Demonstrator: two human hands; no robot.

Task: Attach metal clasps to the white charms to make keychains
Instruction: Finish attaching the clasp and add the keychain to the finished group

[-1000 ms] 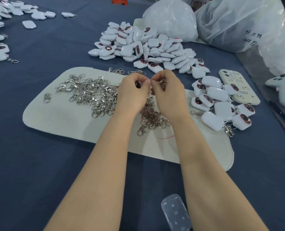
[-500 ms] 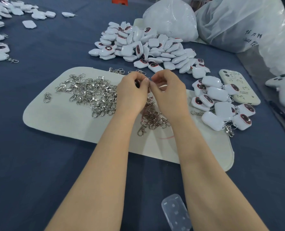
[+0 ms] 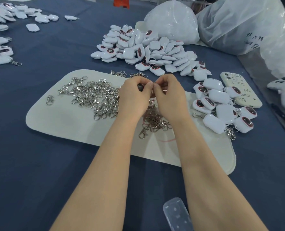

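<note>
Mid-batch: one charm [image 3: 140, 87] in your grip, many waiting.
Your left hand [image 3: 135, 97] pinches the charm, your right hand [image 3: 168, 97] a clasp [image 3: 154, 83], above the mat [image 3: 63, 120]; finished keychains [image 3: 219, 95] lie right, bare charms [image 3: 155, 45] heaped beyond.

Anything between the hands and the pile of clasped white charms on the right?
Nothing visible. The left hand grips a white plastic charm, the right hand pinches a silver metal clasp; between them and the pile of clasped white charms lies only bare cream felt mat.
</note>
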